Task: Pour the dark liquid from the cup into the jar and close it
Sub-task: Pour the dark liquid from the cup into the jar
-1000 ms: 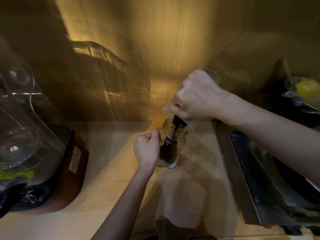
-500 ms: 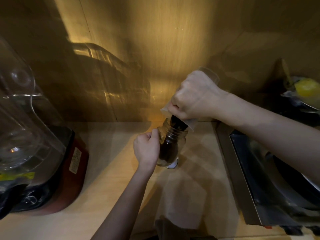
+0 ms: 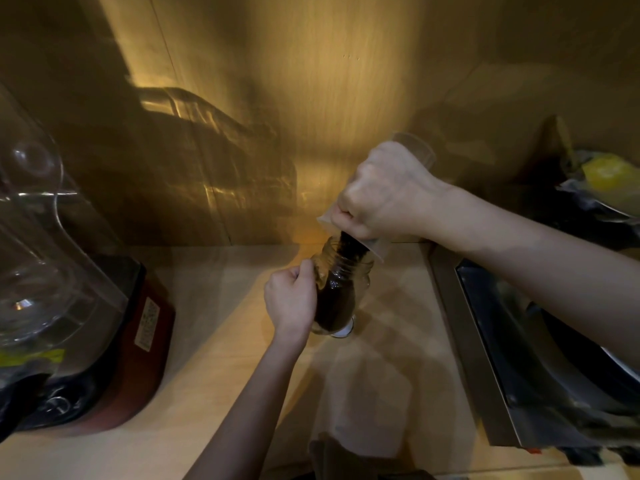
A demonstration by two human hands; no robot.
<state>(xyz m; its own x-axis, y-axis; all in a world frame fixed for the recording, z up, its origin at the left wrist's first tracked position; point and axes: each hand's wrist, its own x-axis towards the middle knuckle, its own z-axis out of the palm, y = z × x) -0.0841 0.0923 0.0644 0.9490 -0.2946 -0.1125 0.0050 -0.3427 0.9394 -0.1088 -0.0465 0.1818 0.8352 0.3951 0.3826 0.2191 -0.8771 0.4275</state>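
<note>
The jar is steadied on the counter by the left hand, its fingers curled shut against the glass so the mouth stays put; the cup is gripped closed in the right hand and tipped steeply, rim just above the jar mouth — dark liquid falls between them. Right of the fingers a metal tray edges close; open counter lies nearer the body — no lid can be made out.
</note>
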